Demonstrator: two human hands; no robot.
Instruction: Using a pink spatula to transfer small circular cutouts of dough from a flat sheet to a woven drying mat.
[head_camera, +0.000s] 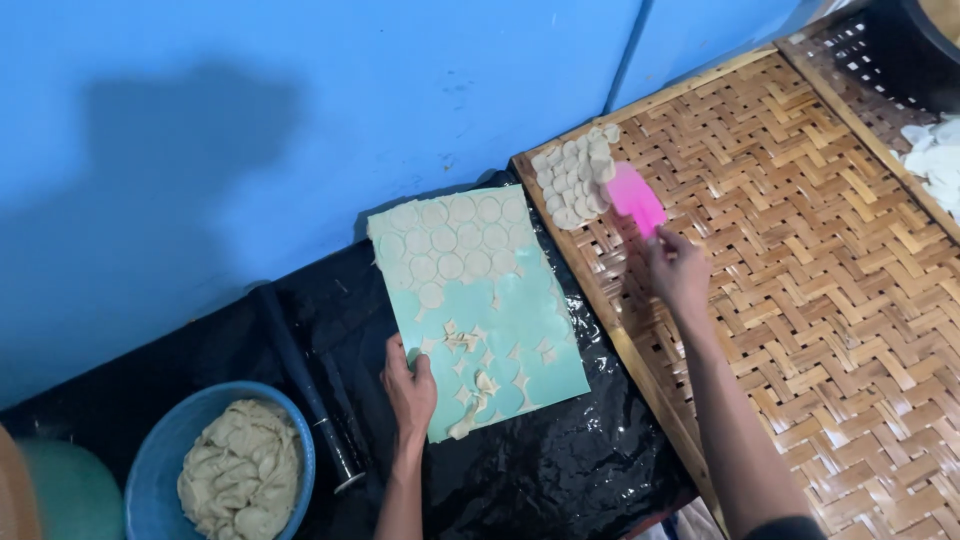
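My left hand (408, 388) presses on the near edge of a pale green cutting mat (520, 330). The mat carries several round dough discs (450, 240) at its far end and loose dough scraps (470, 385) nearer me. My right hand (677, 272) grips a pink scraper (636, 198) over a woven bamboo tray (800, 250). The scraper's blade touches a pile of dough discs (575, 175) in the tray's far left corner.
A blue bowl (165, 450) holding a lump of dough (240, 470) stands at the lower left. A dark rolling pin (305, 385) lies on the black plastic sheet (540, 470). A blue wall (300, 110) rises behind. More white pieces (935, 160) sit at the right edge.
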